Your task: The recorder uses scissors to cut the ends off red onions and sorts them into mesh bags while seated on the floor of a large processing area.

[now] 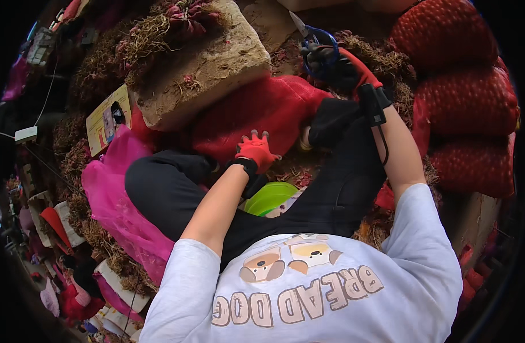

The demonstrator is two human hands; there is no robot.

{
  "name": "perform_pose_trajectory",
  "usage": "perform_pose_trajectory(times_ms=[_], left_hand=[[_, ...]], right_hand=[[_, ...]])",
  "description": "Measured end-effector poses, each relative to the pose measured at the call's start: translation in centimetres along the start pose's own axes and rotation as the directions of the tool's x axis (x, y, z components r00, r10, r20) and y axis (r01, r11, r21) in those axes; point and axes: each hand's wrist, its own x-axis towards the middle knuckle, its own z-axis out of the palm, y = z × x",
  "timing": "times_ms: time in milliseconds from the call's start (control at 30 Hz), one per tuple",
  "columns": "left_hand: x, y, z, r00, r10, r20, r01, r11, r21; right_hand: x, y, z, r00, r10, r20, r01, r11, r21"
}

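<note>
My left hand (255, 152), in a red glove with dark fingertips, is open. Its fingers are spread on or just over the near edge of a red mesh sack (245, 117), and I see nothing in them. Farther off to the right, my right hand (345, 70) wears a red and dark glove. It is closed on scissors with blue handles (329, 39), whose blades point away and to the left. The sack lies between my legs and a pale, dirty foam block (219, 68). Dried stalks and reddish bulbs (174, 26) are heaped on the block.
Stacked full red mesh sacks (465, 97) stand at the right. Pink netting (116, 191) lies by my left leg, near a yellowish printed board (111, 117). A green plastic bowl (268, 197) sits between my thighs. Dried stalks (382, 54) lie beyond my right hand.
</note>
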Motion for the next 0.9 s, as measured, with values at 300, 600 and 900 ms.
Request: perform_pose_trajectory(times_ms=[300, 600, 900], left_hand=[[8.3, 7.4, 0.1, 0.837, 0.466, -0.288, -0.378, 0.872, 0.311], [14.3, -2.3, 2.7, 0.924, 0.175, -0.34, -0.155, 0.984, 0.087], [5.0, -12.8, -10.3, 0.979, -0.18, -0.092, 0.037, 0.605, -0.795]], right_hand=[[-5.8, -5.4, -1.0, 0.89, -0.425, -0.163, 0.382, 0.892, -0.241], [-5.1, -6.0, -6.7, 0.799, -0.525, 0.293, 0.571, 0.815, -0.096], [-3.1, -4.3, 2.5, 0.889, -0.429, -0.159, 0.386, 0.89, -0.241]])
